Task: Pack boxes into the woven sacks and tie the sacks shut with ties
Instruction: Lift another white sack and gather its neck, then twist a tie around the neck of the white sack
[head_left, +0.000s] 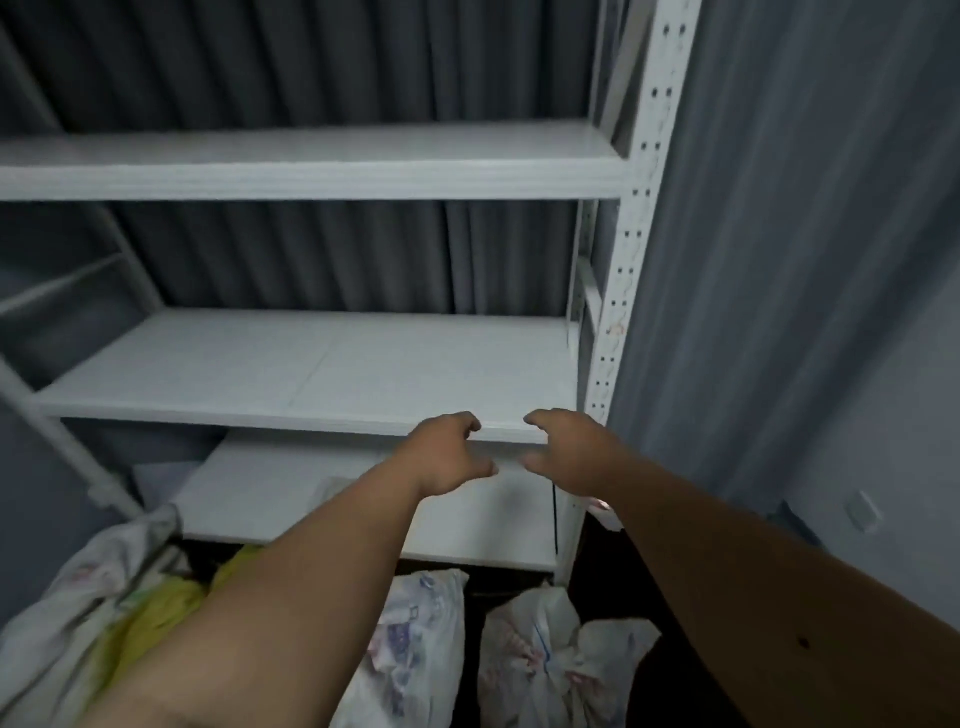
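Head view: both hands, left hand (447, 454) and right hand (566, 449), reach forward, loosely curled, holding nothing. Woven sacks (550, 654) lie at six o'clock, beneath the arms; no boxes show.

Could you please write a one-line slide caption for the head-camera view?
Both bare hands, left and right, reach empty toward a white shelf above woven sacks.

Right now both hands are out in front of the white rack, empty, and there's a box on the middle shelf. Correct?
Not quite. The head view shows no box on the middle shelf; its surface is bare. The rest holds: the left hand and the right hand are out in front of the white rack, fingers loosely curled, holding nothing.
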